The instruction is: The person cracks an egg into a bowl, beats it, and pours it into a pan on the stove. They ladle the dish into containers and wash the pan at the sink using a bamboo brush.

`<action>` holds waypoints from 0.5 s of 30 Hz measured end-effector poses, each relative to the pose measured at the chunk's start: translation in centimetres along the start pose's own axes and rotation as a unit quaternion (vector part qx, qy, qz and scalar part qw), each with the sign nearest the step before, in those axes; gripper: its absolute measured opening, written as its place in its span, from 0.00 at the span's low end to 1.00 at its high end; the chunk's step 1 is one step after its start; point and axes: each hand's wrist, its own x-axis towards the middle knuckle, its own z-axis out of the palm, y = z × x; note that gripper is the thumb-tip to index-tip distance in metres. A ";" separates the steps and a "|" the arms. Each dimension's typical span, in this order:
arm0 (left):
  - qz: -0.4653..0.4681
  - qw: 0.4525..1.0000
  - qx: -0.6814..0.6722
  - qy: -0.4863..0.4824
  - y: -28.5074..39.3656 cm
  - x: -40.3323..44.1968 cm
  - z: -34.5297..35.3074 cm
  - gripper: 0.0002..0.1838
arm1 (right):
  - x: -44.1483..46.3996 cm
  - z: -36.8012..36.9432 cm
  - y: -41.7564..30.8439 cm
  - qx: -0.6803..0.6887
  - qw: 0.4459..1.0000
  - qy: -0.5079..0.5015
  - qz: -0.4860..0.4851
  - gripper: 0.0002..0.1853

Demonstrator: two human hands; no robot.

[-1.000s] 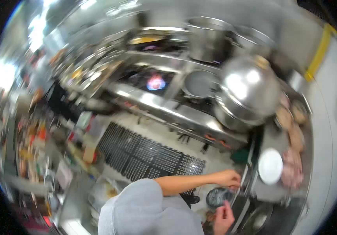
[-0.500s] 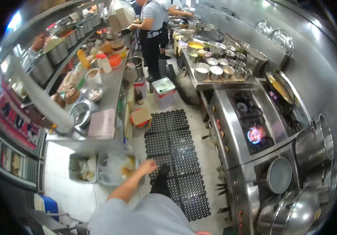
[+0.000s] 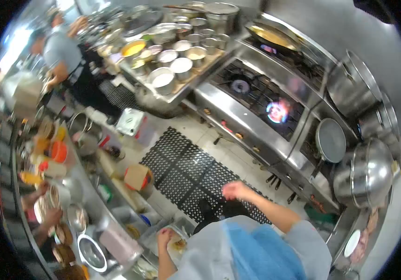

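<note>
Low in the picture, my left hand [image 3: 165, 237] hangs over the bins beside the prep counter, its fingers curled and what they hold, if anything, too small to tell. My right hand [image 3: 236, 191] is above the black floor mat [image 3: 198, 175], blurred, with no object visible in it. Neither hand touches the stove [image 3: 247, 122]. One burner [image 3: 277, 111] on it has a lit flame. A grey frying pan [image 3: 330, 140] rests near the stove's right end, beside a large domed steel pot [image 3: 366, 172].
Two co-workers stand at the upper left, one in a dark apron [image 3: 88, 88]. Metal containers of food [image 3: 181, 68] crowd a table beyond the stove. At left, the prep counter [image 3: 98, 205] holds bowls and bottles. A cardboard-topped box [image 3: 138, 177] sits on the floor.
The view has swung toward the stove since half a second ago. Both my hands now show in front of my body, and the blue cloth on my front has come into view.
</note>
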 end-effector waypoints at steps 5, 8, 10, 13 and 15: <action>-0.068 0.995 0.020 -0.063 1.2 0.0 -3.1 0.08 | 15.8 -10.7 7.2 0.473 0.780 0.410 0.000 0.13; -0.164 0.980 0.107 -0.038 2.5 0.2 -4.9 0.11 | 20.7 -14.0 7.0 0.586 0.645 0.489 -0.031 0.20; -0.188 0.978 0.085 -0.003 2.6 2.4 -5.8 0.12 | 25.0 -15.6 7.9 0.633 0.596 0.491 -0.051 0.22; -0.207 0.973 0.090 0.050 6.9 3.4 -6.2 0.11 | 28.9 -17.5 8.4 0.663 0.541 0.516 -0.046 0.15; -0.061 0.996 0.053 -0.030 8.2 5.7 -5.8 0.10 | 32.2 -18.6 12.1 0.724 0.470 0.463 -0.202 0.15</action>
